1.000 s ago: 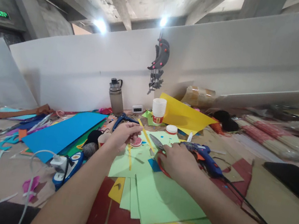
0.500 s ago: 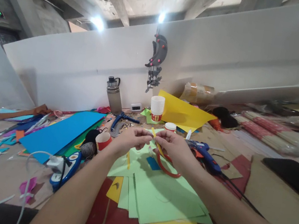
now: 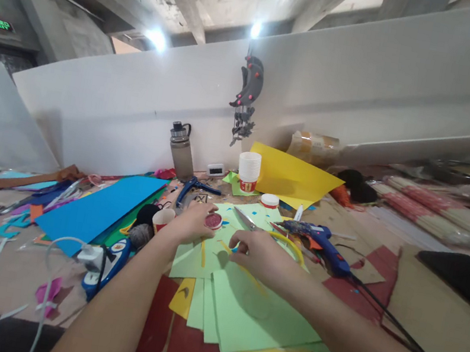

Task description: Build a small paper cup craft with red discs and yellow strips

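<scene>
My left hand (image 3: pixel 194 221) curls its fingers and thumb around the side of a small round container (image 3: pixel 213 221) with a dark red face and pale rim. To its right, my right hand (image 3: pixel 261 257) is closed, with a thin yellow paper strip (image 3: pixel 257 282) running past its fingertips, slightly blurred. Just beyond that hand lie scissors (image 3: pixel 246 219), blades toward the upper left, their handle partly hidden. A yellow loop (image 3: pixel 295 246) shows behind the wrist. Light green paper sheets (image 3: pixel 265 319) lie beneath both hands, with another yellow strip (image 3: pixel 203 253) on them.
Right of the hands lies a blue glue gun (image 3: pixel 326 248) with its cord. Stacked paper cups (image 3: pixel 248 172) and a white-lidded tub (image 3: pixel 270 200) stand beyond. On the left are a paper cup (image 3: pixel 162 219), blue sheet (image 3: pixel 104 202) and power strip (image 3: pixel 108 268). A bottle (image 3: pixel 182 152) stands behind.
My hands, earlier together on the yellow strip, have parted. The left has moved left and now grips the round container. The right has lowered with the strip, uncovering the scissor blades.
</scene>
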`<action>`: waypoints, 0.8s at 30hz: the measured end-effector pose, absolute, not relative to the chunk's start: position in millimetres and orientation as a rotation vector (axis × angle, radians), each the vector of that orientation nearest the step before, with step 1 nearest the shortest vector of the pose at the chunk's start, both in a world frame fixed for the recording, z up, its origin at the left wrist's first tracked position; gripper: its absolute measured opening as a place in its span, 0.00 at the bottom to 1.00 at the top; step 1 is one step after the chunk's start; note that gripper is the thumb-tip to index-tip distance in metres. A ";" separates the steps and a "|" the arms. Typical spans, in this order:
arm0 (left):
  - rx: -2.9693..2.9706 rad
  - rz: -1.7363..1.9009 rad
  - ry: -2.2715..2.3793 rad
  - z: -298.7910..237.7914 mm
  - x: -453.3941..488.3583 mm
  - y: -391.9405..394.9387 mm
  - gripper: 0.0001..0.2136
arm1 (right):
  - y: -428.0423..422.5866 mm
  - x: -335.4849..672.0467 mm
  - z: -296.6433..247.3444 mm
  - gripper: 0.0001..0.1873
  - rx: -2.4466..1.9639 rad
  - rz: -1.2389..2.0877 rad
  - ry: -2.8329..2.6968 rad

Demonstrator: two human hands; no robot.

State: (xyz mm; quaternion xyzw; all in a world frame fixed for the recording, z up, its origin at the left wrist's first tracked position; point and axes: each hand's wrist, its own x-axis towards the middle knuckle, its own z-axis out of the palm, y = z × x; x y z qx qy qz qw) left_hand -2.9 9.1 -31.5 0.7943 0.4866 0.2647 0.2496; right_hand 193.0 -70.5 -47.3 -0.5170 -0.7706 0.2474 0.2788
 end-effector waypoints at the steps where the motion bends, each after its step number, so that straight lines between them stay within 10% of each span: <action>1: 2.135 0.744 1.312 -31.3 -2.3 10.0 0.24 | -72.3 191.7 -45.8 0.07 -1.405 0.648 -2.094; 24: 0.984 1.072 0.672 -2.9 7.3 2.8 0.13 | -68.5 246.8 0.2 0.14 -1.620 0.040 -1.879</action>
